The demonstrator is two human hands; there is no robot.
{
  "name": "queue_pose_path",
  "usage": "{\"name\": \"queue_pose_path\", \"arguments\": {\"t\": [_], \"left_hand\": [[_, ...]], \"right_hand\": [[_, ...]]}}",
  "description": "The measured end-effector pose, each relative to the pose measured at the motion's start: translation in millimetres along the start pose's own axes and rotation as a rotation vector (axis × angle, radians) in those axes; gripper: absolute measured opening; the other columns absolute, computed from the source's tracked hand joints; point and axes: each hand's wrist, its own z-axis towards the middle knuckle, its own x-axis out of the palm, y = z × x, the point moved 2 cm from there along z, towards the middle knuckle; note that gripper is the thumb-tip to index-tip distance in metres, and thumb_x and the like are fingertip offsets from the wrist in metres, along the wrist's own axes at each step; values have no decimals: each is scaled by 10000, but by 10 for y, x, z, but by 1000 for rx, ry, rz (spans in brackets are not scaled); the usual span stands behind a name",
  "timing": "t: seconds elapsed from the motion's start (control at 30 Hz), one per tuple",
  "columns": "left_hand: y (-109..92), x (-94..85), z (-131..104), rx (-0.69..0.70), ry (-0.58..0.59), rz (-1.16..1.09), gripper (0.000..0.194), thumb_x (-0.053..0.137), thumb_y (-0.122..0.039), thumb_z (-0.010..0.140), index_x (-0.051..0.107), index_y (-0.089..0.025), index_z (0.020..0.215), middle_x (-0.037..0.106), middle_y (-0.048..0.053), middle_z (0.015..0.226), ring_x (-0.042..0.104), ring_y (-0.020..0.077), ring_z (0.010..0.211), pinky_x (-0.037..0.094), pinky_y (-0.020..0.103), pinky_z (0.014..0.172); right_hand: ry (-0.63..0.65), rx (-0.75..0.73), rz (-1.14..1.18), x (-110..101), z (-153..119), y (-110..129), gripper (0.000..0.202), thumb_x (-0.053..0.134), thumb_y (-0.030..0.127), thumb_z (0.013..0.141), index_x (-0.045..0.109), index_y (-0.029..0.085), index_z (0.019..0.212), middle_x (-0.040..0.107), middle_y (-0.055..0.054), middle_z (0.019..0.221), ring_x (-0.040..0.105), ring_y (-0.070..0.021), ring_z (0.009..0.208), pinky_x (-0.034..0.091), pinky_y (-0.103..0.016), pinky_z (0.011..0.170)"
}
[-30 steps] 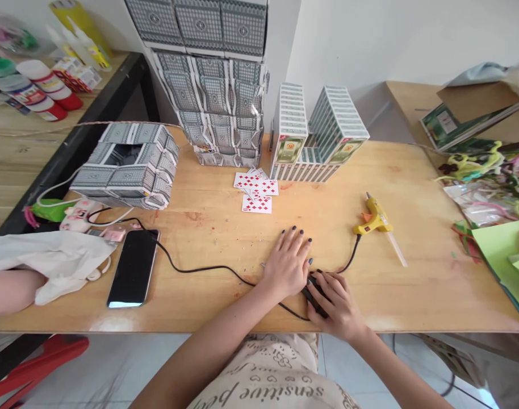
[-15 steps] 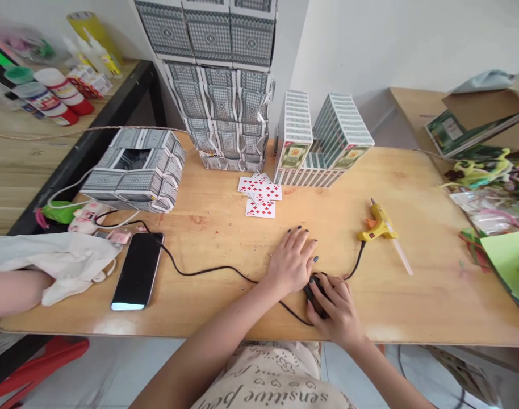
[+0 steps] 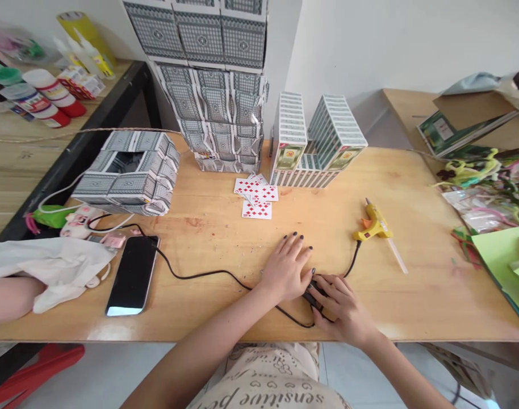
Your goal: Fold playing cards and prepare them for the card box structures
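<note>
My left hand (image 3: 287, 267) lies flat on the wooden table (image 3: 208, 233), fingers spread, its thumb beside a black object (image 3: 314, 293) joined to a black cable. Over that same object rests my right hand (image 3: 342, 309), its fingers curved around it and partly hiding it. To the right lies a yellow glue gun (image 3: 374, 222) with a clear glue stick in its back end. Beyond my left hand, several red-suited playing cards (image 3: 256, 196) lie in an overlapping pile. Behind them stands a tall structure of grey-backed cards (image 3: 221, 91), and beside it a green-and-white card structure (image 3: 304, 177).
At the left are a low grey card structure with a square opening (image 3: 157, 176), a phone (image 3: 132, 275) and a person's forearm (image 3: 8, 298) by a white cloth (image 3: 67, 267). Glue bottles (image 3: 50, 99) stand on a side table. Green paper (image 3: 502, 255) and craft scraps lie at the right.
The whole view has shifted slightly, with the things on the table appearing further left. My right hand has moved a little over the black object, and its fingers lie flatter.
</note>
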Motion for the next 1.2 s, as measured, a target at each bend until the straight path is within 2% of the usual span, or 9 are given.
{"name": "queue_pose_path", "arguments": {"t": [0.17,0.6,0.73,0.8,0.9,1.03,1.2], "left_hand": [[14,-15,24,-8,-8,-31,462,428,-404,862,501,-138,1233,400,117,1386,226,264,1349,192,448,1117],[-9,27,22,3,-47,3,504,443,-431,844,507,-108,1226,451,132,1340,260,281,1333,188,449,1120],[48,42,114,23,-49,2,409,408,-405,869,582,-128,1114,558,115,1198,367,255,1271,227,405,1114],[78,42,161,31,-51,4,391,392,-395,880,587,-132,1094,567,114,1174,395,248,1250,248,397,1105],[92,37,180,23,-66,9,410,405,-379,875,530,-126,1173,494,133,1277,358,262,1279,270,425,1090],[40,40,96,-38,-70,5,410,396,-318,880,473,-134,1238,400,133,1377,278,266,1330,245,449,1096],[-30,37,-20,-62,-17,4,471,393,-317,876,415,-102,1294,337,139,1427,223,268,1355,203,441,1114]], "right_hand": [[-21,24,-14,12,7,37,345,576,173,735,628,146,1075,617,-153,1063,544,-281,985,476,-461,791],[-102,-24,-82,131,-69,68,348,600,167,727,627,140,1072,605,-169,1093,540,-296,1015,459,-497,831],[-185,99,-105,216,-20,80,387,604,180,729,609,163,1116,608,-153,1087,547,-294,969,472,-498,786],[-208,139,-98,248,17,62,396,609,178,725,608,168,1121,609,-153,1086,545,-300,968,478,-493,766],[-185,109,-64,246,48,6,389,605,179,729,614,178,1118,614,-144,1080,540,-303,996,480,-489,776],[-119,62,-19,143,30,-65,375,587,186,744,615,179,1118,615,-135,1093,537,-292,1020,481,-486,803],[6,28,31,-14,19,-19,358,578,188,747,623,175,1103,622,-128,1085,539,-283,1014,486,-468,813]]}}
